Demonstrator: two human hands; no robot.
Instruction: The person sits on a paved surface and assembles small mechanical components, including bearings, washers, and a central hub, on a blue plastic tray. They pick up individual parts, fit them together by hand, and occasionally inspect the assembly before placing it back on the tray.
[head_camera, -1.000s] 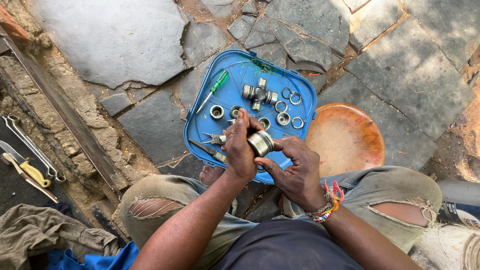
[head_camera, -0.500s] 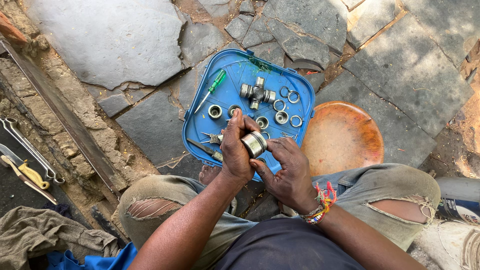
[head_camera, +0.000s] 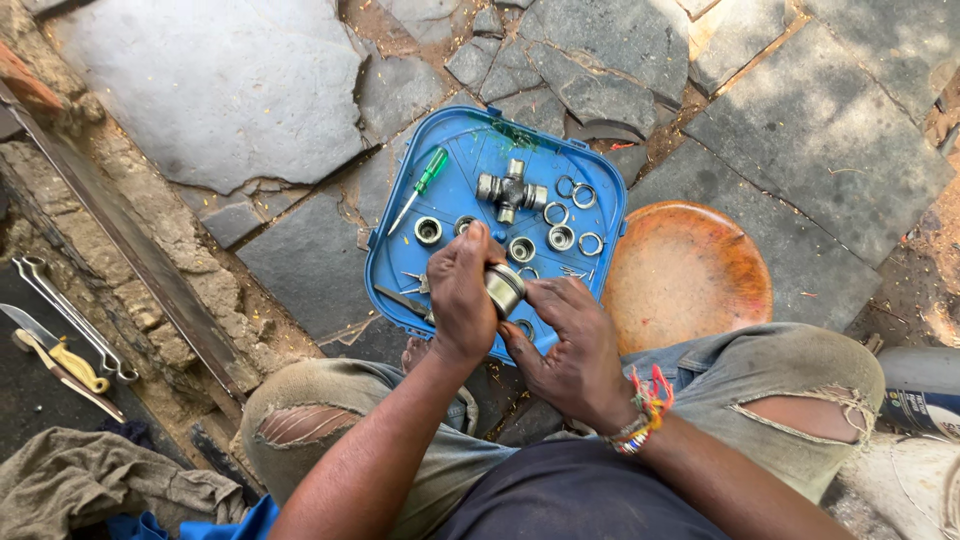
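Left hand: my left hand (head_camera: 462, 295) is curled over the top of a small metal bearing cup (head_camera: 503, 289), fingers bent down and closed around its left side
Right hand: my right hand (head_camera: 572, 345) grips the same cup from the right and below, thumb and fingers pinched onto it; a bright beaded bracelet (head_camera: 641, 415) sits on that wrist
Bearing cup: held between both hands, above the near edge of the blue plastic tray (head_camera: 470, 150), round open end turned toward the camera
Tray: lies on the stone paving, between my knees and the flagstones beyond
In the tray: a steel cross-shaped joint (head_camera: 511, 190) near the far middle, several loose metal rings (head_camera: 575, 190) to its right, another cup (head_camera: 428, 231) on the left, a green-handled screwdriver (head_camera: 418, 191) lying slantwise along the left side
Beside the tray: an orange round bowl (head_camera: 685, 275) just to its right, touching my right knee
Far left: a yellow-handled tool (head_camera: 62, 362) and a long metal wrench (head_camera: 70, 320) on dark ground, well apart from the tray
Near left: a crumpled grey cloth (head_camera: 90, 485) by my left leg
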